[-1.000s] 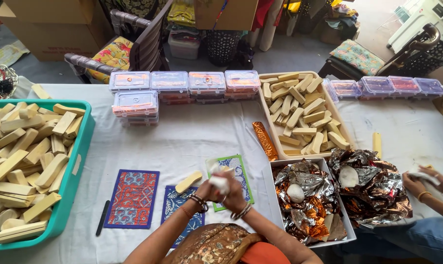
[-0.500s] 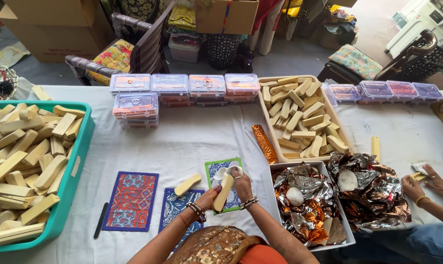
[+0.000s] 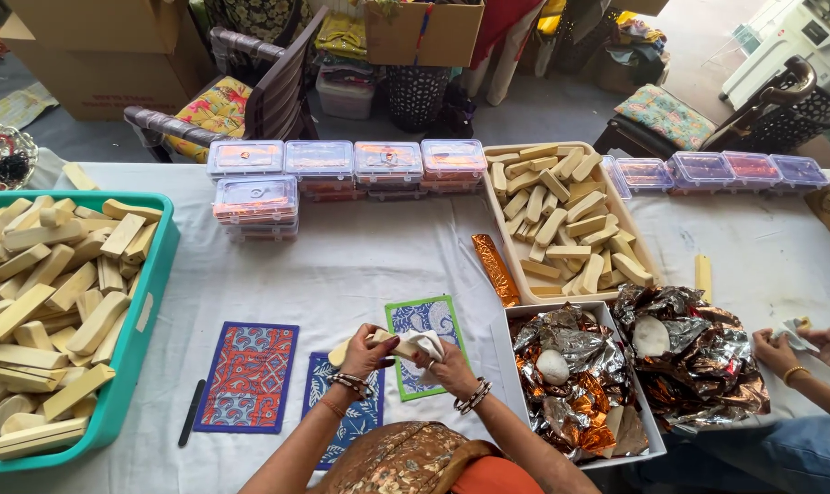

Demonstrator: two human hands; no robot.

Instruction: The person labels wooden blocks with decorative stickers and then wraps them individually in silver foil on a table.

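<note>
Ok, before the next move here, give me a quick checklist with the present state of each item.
1. Left hand grips the pale bar: ok.
2. Right hand presses the white cloth against the bar: ok.
3. Bar held above the patterned mats, not resting on them: cannot tell.
4. Co-worker's hands apart from the person's own: ok.
5. Foil tray beside the right hand: ok.

White-clothed table (image 3: 369, 265) (tubs (image 3: 150, 302), mats (image 3: 247, 377))
</note>
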